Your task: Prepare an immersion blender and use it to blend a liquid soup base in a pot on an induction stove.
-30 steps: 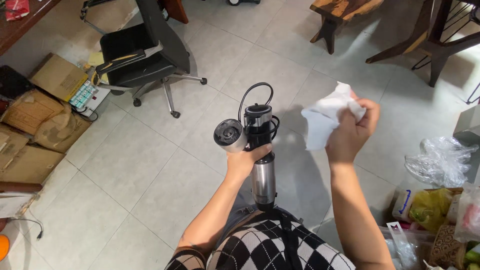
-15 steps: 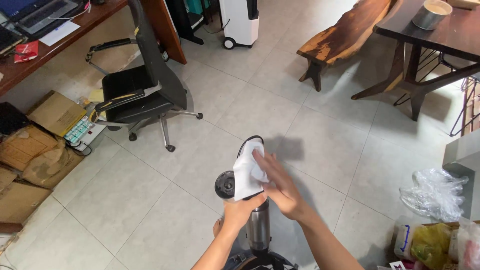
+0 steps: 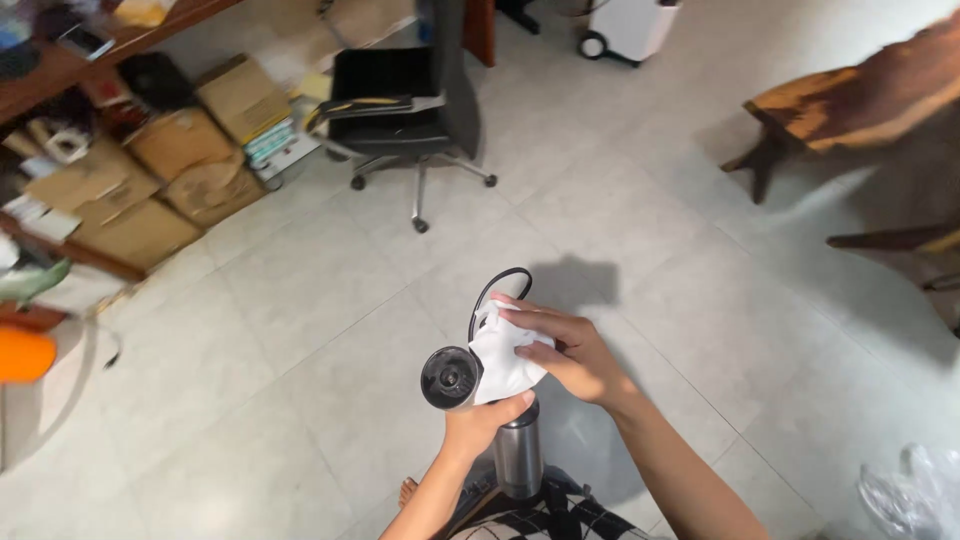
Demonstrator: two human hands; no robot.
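Blender (image 3: 500,420), a stick type with a steel shaft, stands upright in the air above the tiled floor (image 3: 300,330), gripped at its middle by the left hand (image 3: 480,425), fingers clamped round the body so the motor end faces up and is easy to reach. Right hand (image 3: 570,355) presses a white cloth (image 3: 505,360) onto that upper end, fingers closed over the cloth and pushing it against the housing; holding the blender steady from below seems meant to give the cloth something firm to rub on. A black cord (image 3: 495,285) loops up just behind the cloth. A round black-and-steel part (image 3: 450,378) sticks out just left of the cloth. Well beyond the blender stands a black chair (image 3: 400,100), with cardboard boxes (image 3: 170,170) further left of it
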